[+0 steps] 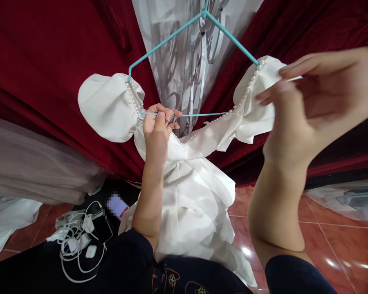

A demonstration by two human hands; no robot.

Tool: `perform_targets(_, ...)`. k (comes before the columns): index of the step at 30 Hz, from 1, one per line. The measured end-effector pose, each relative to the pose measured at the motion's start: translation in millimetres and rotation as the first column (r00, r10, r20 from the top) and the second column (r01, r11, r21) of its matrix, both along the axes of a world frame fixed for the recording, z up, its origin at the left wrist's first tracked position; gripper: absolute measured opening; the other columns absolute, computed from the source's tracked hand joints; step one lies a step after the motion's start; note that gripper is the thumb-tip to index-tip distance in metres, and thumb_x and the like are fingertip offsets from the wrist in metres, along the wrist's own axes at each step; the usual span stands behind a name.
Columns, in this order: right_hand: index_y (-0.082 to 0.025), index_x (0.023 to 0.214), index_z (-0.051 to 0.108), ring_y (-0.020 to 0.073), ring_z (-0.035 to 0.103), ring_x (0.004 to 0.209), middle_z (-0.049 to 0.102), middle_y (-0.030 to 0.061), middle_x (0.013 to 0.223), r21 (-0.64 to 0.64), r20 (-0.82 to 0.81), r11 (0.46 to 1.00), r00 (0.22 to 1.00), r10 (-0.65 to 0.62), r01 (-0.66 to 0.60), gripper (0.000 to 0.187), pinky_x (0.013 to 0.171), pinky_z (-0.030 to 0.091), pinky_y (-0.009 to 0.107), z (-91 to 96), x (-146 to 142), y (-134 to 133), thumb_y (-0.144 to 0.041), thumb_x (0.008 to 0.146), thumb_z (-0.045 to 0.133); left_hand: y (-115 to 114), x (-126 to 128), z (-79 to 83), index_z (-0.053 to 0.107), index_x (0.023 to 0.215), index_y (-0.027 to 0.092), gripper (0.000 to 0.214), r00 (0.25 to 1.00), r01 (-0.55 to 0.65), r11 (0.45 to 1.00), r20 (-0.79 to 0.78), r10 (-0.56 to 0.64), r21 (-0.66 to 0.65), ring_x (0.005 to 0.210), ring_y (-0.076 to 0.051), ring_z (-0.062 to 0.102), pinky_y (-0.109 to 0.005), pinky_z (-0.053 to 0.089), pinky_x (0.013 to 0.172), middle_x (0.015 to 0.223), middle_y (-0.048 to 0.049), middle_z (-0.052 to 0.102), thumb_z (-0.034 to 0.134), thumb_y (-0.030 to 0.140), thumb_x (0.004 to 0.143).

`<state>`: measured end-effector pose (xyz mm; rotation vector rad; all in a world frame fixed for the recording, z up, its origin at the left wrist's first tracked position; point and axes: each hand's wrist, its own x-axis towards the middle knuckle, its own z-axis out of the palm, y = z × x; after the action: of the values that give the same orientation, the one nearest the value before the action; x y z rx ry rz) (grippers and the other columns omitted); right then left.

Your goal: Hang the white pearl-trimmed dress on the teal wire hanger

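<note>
A white dress with puffed sleeves and a pearl-trimmed neckline hangs from a light blue hanger. My left hand is closed around the hanger's lower bar, in front of the neckline. On the right, my raised right hand is smeared by motion, its thumb and fingers drawn together. A thin white sliver shows at its fingertips, too small to name. Behind those fingers is the right puffed sleeve; whether they touch it I cannot tell. The left puffed sleeve hangs free.
Dark red curtains flank a white metal frame. At lower left, tangled white cables, a dark phone and a lit screen lie on a black surface. Pale fabric hangs left, above red floor tiles.
</note>
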<state>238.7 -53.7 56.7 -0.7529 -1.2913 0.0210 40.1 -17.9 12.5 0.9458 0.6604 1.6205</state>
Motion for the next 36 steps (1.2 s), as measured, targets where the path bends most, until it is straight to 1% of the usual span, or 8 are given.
perform_targets(5, -0.029, 0.122, 0.073, 0.0161, 0.065, 0.086, 0.07, 0.0055, 0.115, -0.437, 0.348, 0.895, 0.901, 0.257, -0.087, 0.028, 0.067, 0.057, 0.032, -46.2, -23, 6, -0.048, 0.105, 0.061, -2, 3, -2.4, 0.052, 0.095, 0.024, 0.015, 1.0, -0.019, 1.0, -0.01, 0.019, 0.009, 0.096, -0.018, 0.074, -0.022, 0.055, 0.071, 0.081, -0.0001, 0.055, 0.061, 0.02, 0.107)
perform_targets(12, -0.026, 0.124, 0.073, 0.0209, 0.067, 0.101, 0.065, 0.0072, 0.11, -0.206, 0.258, 0.978, 0.966, 0.031, 0.023, 0.035, 0.081, 0.061, 0.039, -92.3, -29, 43, -0.048, 0.111, 0.048, -13, -4, -26.9, 0.071, 0.116, 0.022, 0.035, 0.974, 0.026, 0.998, -0.228, -0.015, 0.048, 0.122, -0.026, 0.076, -0.034, 0.061, 0.099, 0.132, -0.011, 0.075, 0.065, 0.055, 0.107)
perform_targets(17, -0.026, 0.125, 0.071, 0.0228, 0.068, 0.106, 0.064, 0.0087, 0.112, -0.202, 0.235, 0.979, 0.971, 0.044, 0.005, 0.031, 0.092, 0.062, 0.045, -97.4, -36, 48, -0.043, 0.111, 0.05, -28, -22, -25.6, 0.079, 0.109, 0.02, 0.024, 0.858, -0.036, 0.978, -0.495, 0.136, 0.206, 0.099, -0.02, 0.079, -0.03, 0.062, 0.089, 0.113, -0.0075, 0.081, 0.066, 0.041, 0.108)
perform_targets(20, -0.028, 0.128, 0.07, 0.0239, 0.067, 0.109, 0.063, 0.0089, 0.114, -0.234, 0.228, 0.972, 0.97, 0.089, -0.035, 0.03, 0.092, 0.062, 0.046, -95.9, -37, 44, -0.042, 0.11, 0.051, -26, -25, -26.2, 0.073, 0.133, 0.024, 0.034, 0.637, 0.085, 0.978, -0.765, 0.093, 0.189, 0.088, -0.018, 0.075, -0.03, 0.061, 0.084, 0.132, -0.0067, 0.077, 0.075, 0.026, 0.099)
perform_targets(23, -0.028, 0.128, 0.07, 0.0234, 0.067, 0.107, 0.063, 0.0093, 0.116, -0.268, 0.229, 0.962, 0.967, 0.114, -0.05, 0.03, 0.085, 0.062, 0.043, -93.0, -33, 41, -0.044, 0.109, 0.052, -20, -17, -30.2, 0.057, 0.154, 0.021, 0.072, 0.263, 0.234, 0.968, -0.964, 0.027, 0.091, 0.098, -0.024, 0.075, -0.037, 0.062, 0.089, 0.153, -0.013, 0.064, 0.084, 0.015, 0.088)
perform_targets(26, -0.027, 0.129, 0.07, 0.0188, 0.065, 0.094, 0.063, 0.0089, 0.117, -0.306, 0.243, 0.951, 0.961, 0.131, -0.052, 0.032, 0.068, 0.056, 0.034, -88.3, -28, 38, -0.045, 0.109, 0.053, -16, -7, -32.3, 0.069, 0.133, 0.014, 0.043, 0.028, 0.23, 0.967, -0.994, 0.103, 0.107, 0.109, -0.03, 0.073, -0.04, 0.058, 0.09, 0.128, -0.0122, 0.072, 0.078, 0.009, 0.092)
perform_targets(31, -0.028, 0.127, 0.072, 0.0113, 0.053, 0.073, 0.062, 0.0052, 0.11, -0.317, 0.259, 0.945, 0.95, 0.173, -0.086, 0.03, 0.057, 0.047, 0.028, -69.6, -28, 23, -0.046, 0.108, 0.057, -11, -7, -25.3, 0.073, 0.098, 0.019, 0.023, 0.309, 0.129, 0.908, -0.886, 0.346, 0.4, 0.068, -0.013, 0.056, -0.028, 0.048, 0.068, 0.095, 0.0002, 0.065, 0.065, -0.001, 0.092)
perform_targets(36, -0.03, 0.133, 0.07, 0.0153, 0.055, 0.081, 0.062, 0.0057, 0.107, -0.328, 0.346, 0.939, 0.911, 0.223, -0.105, 0.033, 0.067, 0.055, 0.033, -45.0, -22, 2, -0.048, 0.105, 0.065, -5, -2, -13.6, 0.069, 0.091, 0.019, 0.019, 0.549, -0.043, 0.801, -0.655, 0.519, 0.598, 0.074, -0.013, 0.056, -0.025, 0.046, 0.063, 0.096, -0.0013, 0.066, 0.065, 0.001, 0.088)
